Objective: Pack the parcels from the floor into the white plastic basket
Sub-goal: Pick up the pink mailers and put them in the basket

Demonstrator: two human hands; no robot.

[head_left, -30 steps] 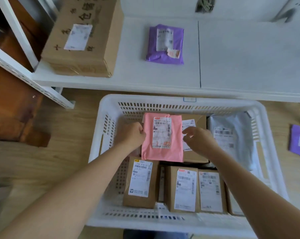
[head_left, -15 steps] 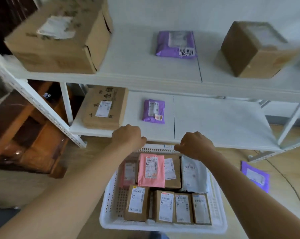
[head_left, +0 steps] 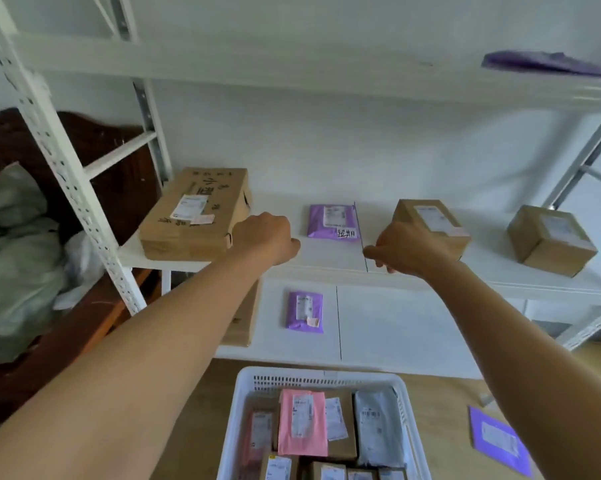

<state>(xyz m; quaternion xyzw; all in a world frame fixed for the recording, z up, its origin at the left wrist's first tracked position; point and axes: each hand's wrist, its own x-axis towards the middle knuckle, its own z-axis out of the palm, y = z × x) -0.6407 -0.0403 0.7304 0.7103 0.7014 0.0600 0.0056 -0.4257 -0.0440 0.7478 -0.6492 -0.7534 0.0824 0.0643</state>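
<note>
Now, my left hand (head_left: 268, 237): curled, empty, raised before the shelf (head_left: 493, 271).
My right hand (head_left: 410, 249): curled, empty, level with it.
White plastic basket (head_left: 313, 374): on floor below, holding parcels; pink parcel (head_left: 302, 424) on top.
Purple parcel (head_left: 500, 434): on floor, right of basket.

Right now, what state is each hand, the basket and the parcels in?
left hand: fingers curled, holding nothing
right hand: fingers curled, holding nothing
white plastic basket: on the floor, partly filled with parcels
pink parcel: flat in the basket, label up
purple parcel on the floor: beside the basket, not yet packed
</note>
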